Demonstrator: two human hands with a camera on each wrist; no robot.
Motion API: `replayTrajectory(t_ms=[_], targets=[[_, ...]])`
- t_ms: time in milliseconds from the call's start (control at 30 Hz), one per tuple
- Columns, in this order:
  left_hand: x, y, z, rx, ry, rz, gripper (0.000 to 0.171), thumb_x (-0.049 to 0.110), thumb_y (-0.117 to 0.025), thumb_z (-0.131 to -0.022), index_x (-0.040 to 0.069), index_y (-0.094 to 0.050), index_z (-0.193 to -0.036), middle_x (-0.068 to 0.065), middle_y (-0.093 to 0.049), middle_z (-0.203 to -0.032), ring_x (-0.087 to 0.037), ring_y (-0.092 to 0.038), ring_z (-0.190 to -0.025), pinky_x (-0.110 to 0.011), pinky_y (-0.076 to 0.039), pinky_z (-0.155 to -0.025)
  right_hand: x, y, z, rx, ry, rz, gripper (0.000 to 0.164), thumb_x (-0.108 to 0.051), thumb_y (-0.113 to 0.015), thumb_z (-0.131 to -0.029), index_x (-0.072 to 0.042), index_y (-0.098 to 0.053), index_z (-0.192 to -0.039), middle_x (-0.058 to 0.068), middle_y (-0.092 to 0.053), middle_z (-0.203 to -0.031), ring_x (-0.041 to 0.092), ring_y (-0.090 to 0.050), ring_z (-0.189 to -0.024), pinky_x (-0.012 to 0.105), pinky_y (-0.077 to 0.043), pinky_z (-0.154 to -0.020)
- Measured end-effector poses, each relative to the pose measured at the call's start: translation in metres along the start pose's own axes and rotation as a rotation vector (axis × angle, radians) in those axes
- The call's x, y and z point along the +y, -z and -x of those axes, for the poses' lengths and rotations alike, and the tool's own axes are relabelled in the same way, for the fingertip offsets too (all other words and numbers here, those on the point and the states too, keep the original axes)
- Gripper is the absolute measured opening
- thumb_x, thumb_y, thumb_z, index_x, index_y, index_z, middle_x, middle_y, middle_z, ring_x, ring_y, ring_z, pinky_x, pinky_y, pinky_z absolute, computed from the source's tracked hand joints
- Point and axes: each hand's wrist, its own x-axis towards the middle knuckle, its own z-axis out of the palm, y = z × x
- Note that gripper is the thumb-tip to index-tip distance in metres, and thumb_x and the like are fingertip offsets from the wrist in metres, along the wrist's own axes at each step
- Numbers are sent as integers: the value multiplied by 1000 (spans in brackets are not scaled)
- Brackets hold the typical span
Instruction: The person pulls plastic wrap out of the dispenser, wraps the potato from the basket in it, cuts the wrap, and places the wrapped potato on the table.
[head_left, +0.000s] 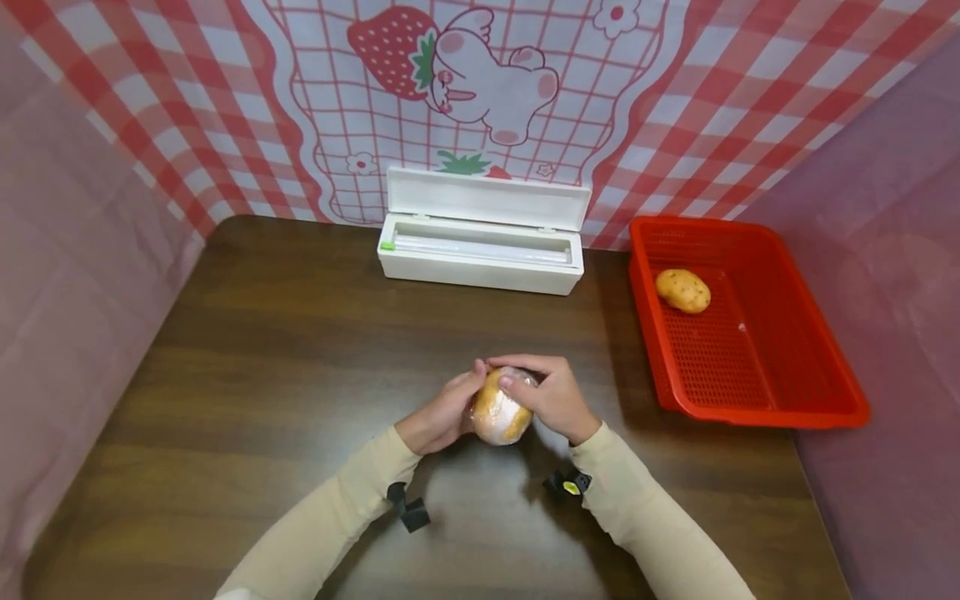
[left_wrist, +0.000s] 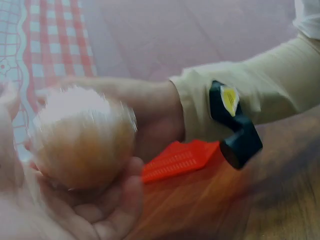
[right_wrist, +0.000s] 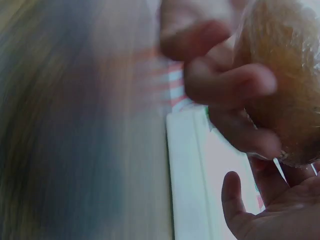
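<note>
Two beige sleeves come in nearest: L sleeve (head_left: 330, 504) w/ a black wrist mount (head_left: 415, 515), R sleeve (head_left: 652, 517) w/ a similar mount, yellow label (head_left: 572, 487) on it. Just past the cuffs, both hands meet on one potato (head_left: 501, 412) in clear, shiny film, abt. mid-table. L hand (head_left: 444, 414) is clamped on its L side, thumb up along it; L wrist view has those fingers curled under, pic a bit blurry. R hand (head_left: 557, 398) grips from the R, thumb on top, fingers bent round the far side; R wrist view shows them against the wrap.

Brown wood-look table (head_left: 247, 358) runs under all this. Farther, on the R: red plastic basket (head_left: 765, 416), perforated bottom, w/ a 2nd, unwrapped potato (head_left: 683, 291) lying inside nr. its L wall.

Toward the back edge, approx. centre: long white box (head_left: 480, 271), lid (head_left: 487, 200) up, pale roll (head_left: 480, 247) inside, small green tab (head_left: 387, 246) at L end.

Farthest back: red/wht checked cloth (head_left: 225, 108) w/ strawberry print (head_left: 393, 50) & a cartoon animal (head_left: 510, 83).
</note>
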Motion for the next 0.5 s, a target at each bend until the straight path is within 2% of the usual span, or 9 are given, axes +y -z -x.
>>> replayTrajectory(t_ms=[67, 133, 233, 367, 500], targets=[[2, 2, 1, -26, 2, 8, 93, 62, -54, -95, -7, -27, -151, -12, -58, -118, -16, -64, -97, -30, -55, -80, 2, -1, 0, 14, -18, 13, 25, 3, -68, -90, 7, -73, -114, 19, -73, -112, 17, -69, -102, 29, -56, -86], [4, 2, 1, -55, -6, -12, 76, 41, -59, -101, -6, -28, -151, -14, -58, -122, -17, -64, -98, -29, -56, -81, 4, -2, -1, 27, -29, 24, 25, 3, -69, -90, 6, -73, -114, 18, -73, -112, 18, -69, -103, 28, -56, -87], [5, 3, -2, -55, -10, -69, 62, 18, -61, -100, -4, -32, -150, -15, -58, -125, -17, -63, -102, -29, -54, -85, 7, -3, 0, 40, -39, 40, 25, 2, -69, -90, 5, -73, -115, 17, -73, -112, 20, -69, -104, 28, -55, -89], [3, 2, -5, -4, -2, -154, 59, 18, -61, -100, -1, -36, -150, -15, -58, -126, -17, -61, -104, -28, -51, -88, 9, -4, 1, 42, -40, 48, 26, 0, -68, -92, 4, -72, -117, 16, -73, -114, 21, -68, -107, 28, -53, -91], [0, 2, -5, 23, -2, -194, 60, 20, -62, -99, 0, -37, -150, -14, -58, -126, -17, -59, -105, -29, -50, -90, 12, -3, 2, 24, -51, 28, 26, -1, -66, -94, 3, -72, -119, 16, -72, -117, 22, -67, -110, 28, -53, -93]])
